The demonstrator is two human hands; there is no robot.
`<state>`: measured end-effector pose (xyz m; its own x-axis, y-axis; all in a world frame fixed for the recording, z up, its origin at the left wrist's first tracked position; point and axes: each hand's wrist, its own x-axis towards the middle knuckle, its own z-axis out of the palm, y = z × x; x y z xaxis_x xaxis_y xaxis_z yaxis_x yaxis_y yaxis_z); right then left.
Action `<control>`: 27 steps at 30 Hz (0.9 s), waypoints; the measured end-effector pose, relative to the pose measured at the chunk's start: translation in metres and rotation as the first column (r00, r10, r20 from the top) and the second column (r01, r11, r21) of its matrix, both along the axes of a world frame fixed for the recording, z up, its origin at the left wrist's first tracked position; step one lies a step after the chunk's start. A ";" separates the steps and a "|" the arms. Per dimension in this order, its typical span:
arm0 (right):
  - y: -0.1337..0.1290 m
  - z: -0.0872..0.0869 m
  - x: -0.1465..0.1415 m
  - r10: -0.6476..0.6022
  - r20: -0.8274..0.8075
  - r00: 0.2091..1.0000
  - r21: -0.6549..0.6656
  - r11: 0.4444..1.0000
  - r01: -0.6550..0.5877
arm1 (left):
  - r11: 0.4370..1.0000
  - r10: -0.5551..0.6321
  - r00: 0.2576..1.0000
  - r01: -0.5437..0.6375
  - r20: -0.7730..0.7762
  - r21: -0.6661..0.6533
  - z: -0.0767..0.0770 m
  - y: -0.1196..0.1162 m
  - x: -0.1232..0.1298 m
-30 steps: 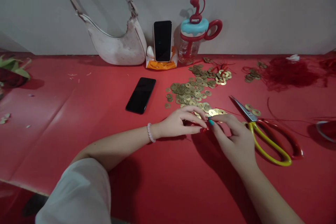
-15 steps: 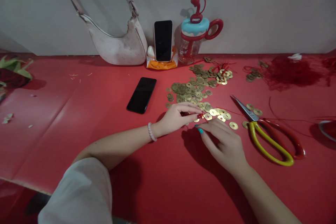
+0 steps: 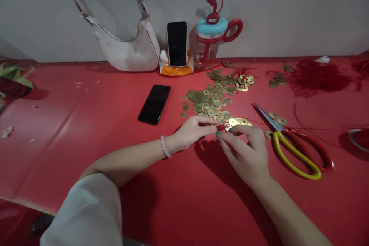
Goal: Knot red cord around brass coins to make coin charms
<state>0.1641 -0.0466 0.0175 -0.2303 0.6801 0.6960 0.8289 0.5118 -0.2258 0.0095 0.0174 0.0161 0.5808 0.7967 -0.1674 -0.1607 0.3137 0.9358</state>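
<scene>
My left hand (image 3: 191, 132), wearing a pale bead bracelet (image 3: 165, 147), pinches a short piece of red cord (image 3: 225, 127) between thumb and fingertips. From the other side, my right hand (image 3: 245, 150) has its thumb and index fingertip closed on the same cord; how the strand runs between the fingers is too small to make out. Just behind the fingertips lies a spread of brass coins (image 3: 211, 102) with square holes. Some coins at the far side carry red cord loops (image 3: 245, 77).
Scissors (image 3: 288, 138) with red and yellow handles lie to the right. Farther back is a tangle of red thread (image 3: 321, 77). A black phone (image 3: 154, 104) lies flat at left. Against the wall stand a white handbag (image 3: 129, 52), a propped phone (image 3: 177, 44) and a donut-lidded cup (image 3: 211, 32).
My right hand's index finger has bent and lifted, and its fingertips have come together at the cord. The left hand has barely moved. The whole view has shifted slightly.
</scene>
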 end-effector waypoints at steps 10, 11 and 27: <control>0.002 0.000 0.000 -0.014 0.040 0.999 -0.007 1.000 0.015 | 0.999 -0.024 1.000 0.023 -0.006 -0.040 0.002 0.001 0.000; 0.002 0.000 0.000 -0.009 0.044 0.999 -0.005 1.000 0.009 | 0.999 -0.027 1.000 0.027 0.001 -0.045 0.002 0.001 0.000; -0.001 0.003 -0.004 -0.003 -0.130 0.991 -0.045 0.999 -0.002 | 0.996 -0.068 0.998 0.068 0.000 0.057 -0.003 0.000 -0.001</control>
